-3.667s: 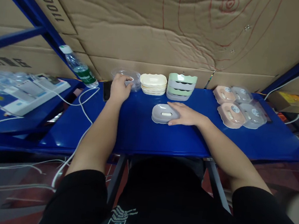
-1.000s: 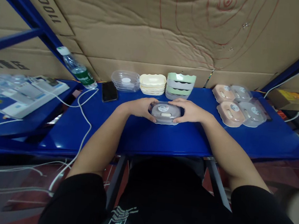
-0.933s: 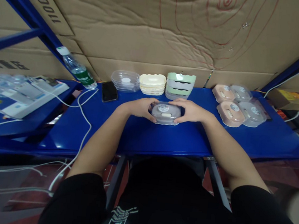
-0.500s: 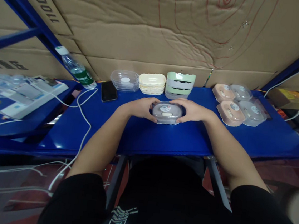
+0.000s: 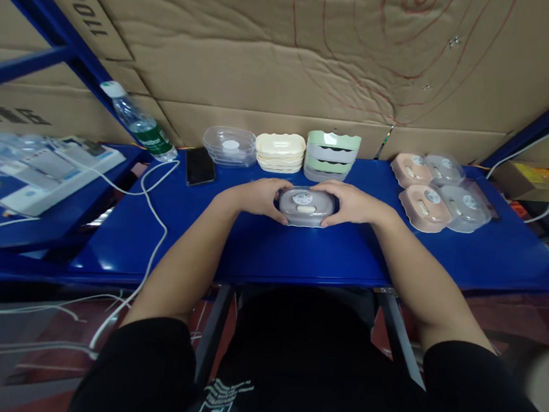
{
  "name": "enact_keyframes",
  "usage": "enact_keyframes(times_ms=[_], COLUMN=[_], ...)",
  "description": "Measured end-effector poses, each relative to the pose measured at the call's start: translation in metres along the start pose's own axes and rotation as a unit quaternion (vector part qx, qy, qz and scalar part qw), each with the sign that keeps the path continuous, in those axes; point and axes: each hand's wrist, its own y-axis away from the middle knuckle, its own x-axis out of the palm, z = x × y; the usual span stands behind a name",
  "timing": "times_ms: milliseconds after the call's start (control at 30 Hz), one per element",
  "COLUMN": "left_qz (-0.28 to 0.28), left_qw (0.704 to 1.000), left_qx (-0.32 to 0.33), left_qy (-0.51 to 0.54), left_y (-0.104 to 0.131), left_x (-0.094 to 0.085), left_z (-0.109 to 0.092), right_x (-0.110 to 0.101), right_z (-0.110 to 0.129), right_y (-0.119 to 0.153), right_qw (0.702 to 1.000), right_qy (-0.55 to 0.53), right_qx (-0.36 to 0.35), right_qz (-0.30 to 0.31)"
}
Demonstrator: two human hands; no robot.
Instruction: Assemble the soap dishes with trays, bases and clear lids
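A grey soap box [image 5: 305,217] with a clear lid, a round sticker and a small cream piece on its front is at the middle of the blue table. My left hand [image 5: 269,199] grips its left end and my right hand [image 5: 345,204] its right end, thumbs at the near side. Behind it are a stack of clear lids [image 5: 230,147], a stack of cream trays [image 5: 280,152] with wavy rims, and a stack of green and grey box bases [image 5: 331,157].
Several lidded boxes, including a peach one [image 5: 424,210] and a grey one [image 5: 465,211], stand on the right of the table [image 5: 506,259]. A phone [image 5: 200,167], a water bottle [image 5: 142,126] and a white cable [image 5: 158,236] lie at left. Cardboard [image 5: 233,49] rises behind.
The view has shifted very slightly. Both hands keep the same hold on the grey soap box, and nothing else has visibly moved.
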Motion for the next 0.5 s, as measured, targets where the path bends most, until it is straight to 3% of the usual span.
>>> enact_keyframes(times_ms=[333,500], left_qz=[-0.014,-0.008], left_qw=[1.000,1.000], left_qx=[0.010,-0.003], left_qy=[0.004,0.018], left_y=[-0.002,-0.001], left_x=[0.001,0.000], left_z=[0.005,0.002], right_x=[0.007,0.007], right_z=[-0.002,0.010], right_y=[-0.001,-0.002], right_qw=[1.000,0.999], right_qy=[0.023,0.040], right_qx=[0.009,0.003], right_qz=[-0.015,-0.035])
